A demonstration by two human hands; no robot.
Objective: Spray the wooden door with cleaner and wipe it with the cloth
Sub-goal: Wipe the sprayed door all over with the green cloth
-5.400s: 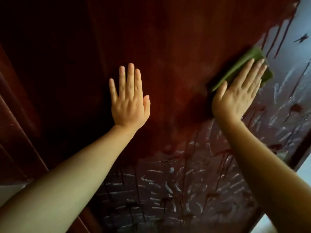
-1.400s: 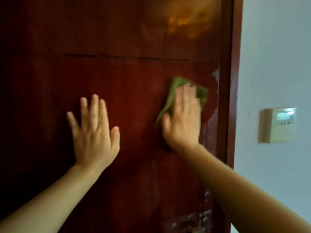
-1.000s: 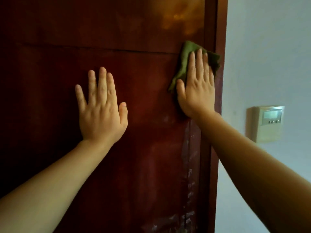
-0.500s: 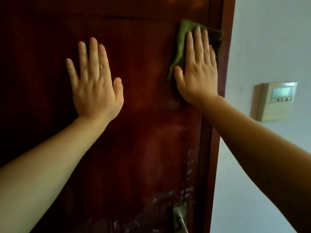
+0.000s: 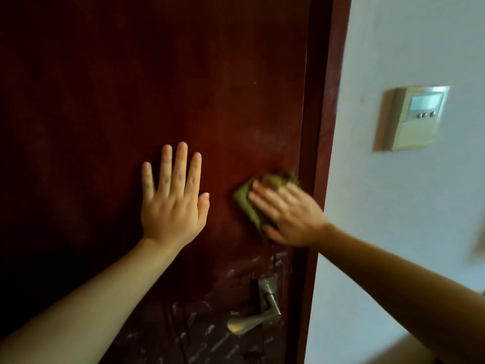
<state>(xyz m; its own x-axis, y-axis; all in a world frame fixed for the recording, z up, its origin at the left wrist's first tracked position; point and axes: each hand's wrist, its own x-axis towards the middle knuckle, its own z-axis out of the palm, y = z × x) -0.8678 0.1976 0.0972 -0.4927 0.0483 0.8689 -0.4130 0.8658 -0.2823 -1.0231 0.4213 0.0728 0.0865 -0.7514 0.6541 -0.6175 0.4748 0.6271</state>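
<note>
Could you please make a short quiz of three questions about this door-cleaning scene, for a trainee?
1. True or false: the left hand lies flat on the door.
2. Which hand presses the cloth? A) left B) right
3. Fill in: white streaks show on the door around the ___.

Key: 1 true; 2 B; 3 handle.
</note>
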